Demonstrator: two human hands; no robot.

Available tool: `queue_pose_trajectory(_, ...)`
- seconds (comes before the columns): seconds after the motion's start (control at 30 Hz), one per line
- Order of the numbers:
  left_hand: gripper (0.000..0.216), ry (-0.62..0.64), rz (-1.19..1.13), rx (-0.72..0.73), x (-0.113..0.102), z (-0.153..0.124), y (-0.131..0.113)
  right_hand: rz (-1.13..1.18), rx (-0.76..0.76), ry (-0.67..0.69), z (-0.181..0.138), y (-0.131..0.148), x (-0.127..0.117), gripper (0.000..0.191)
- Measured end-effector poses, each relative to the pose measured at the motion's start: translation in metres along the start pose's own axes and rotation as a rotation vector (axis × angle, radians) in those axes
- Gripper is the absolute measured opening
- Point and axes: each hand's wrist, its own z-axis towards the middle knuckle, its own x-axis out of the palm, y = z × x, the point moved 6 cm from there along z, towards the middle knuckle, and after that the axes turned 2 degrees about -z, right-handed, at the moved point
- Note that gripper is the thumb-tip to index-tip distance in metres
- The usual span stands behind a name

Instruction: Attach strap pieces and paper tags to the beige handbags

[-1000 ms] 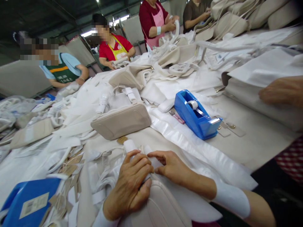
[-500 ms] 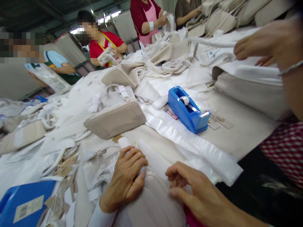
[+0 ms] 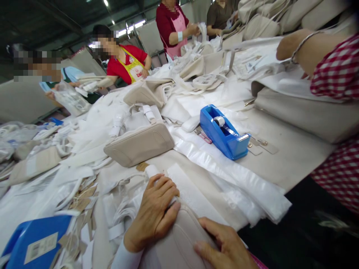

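Note:
A pale beige handbag (image 3: 183,239) lies on its side at the bottom centre, close to me. My left hand (image 3: 157,211) is closed over its far end, thumb against the bag and fingers wrapped round the edge. My right hand (image 3: 221,244) grips the bag's right edge, with the thumb on the near face and the fingers partly hidden behind it. White wrapping (image 3: 151,171) shows just beyond my left hand. Under and beside the bag lies a white sheet (image 3: 193,190).
Ahead stands another beige handbag (image 3: 140,144). Right of it are a blue tape dispenser (image 3: 224,132), small pink-handled snips (image 3: 204,137) and plastic bags (image 3: 246,190). A second blue dispenser (image 3: 39,239) and paper tags (image 3: 84,198) lie left. A co-worker's arm (image 3: 322,56) reaches over a bag at right.
My right hand has moved from just off the bag onto its right edge. The co-worker's arm at right has reached further in. Across the table, people's hands have shifted.

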Motion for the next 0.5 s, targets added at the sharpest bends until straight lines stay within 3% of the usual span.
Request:
queue_pose_trajectory(0.23,0.015,-0.016,0.019,0.001,-0.001,-0.001,0.001,-0.086,-0.056,0.004,-0.004,0.016,-0.008,0.031)
queue_pose_trajectory(0.3,0.015,-0.028,0.020,0.006,-0.001,-0.001,0.000,-0.143,-0.120,-0.001,-0.003,0.022,-0.011,0.024)
queue_pose_trajectory(0.37,0.015,-0.041,0.019,0.012,-0.002,-0.001,-0.001,-0.234,-0.254,-0.109,0.004,0.031,-0.022,0.021)
queue_pose_trajectory(0.43,0.015,-0.045,0.019,0.012,-0.002,-0.001,-0.001,-0.360,-0.367,-0.294,0.015,0.039,-0.037,0.032)
queue_pose_trajectory(0.5,0.015,-0.046,0.021,0.013,-0.003,-0.002,-0.001,-0.488,-0.378,-0.381,0.031,0.041,-0.045,0.047)
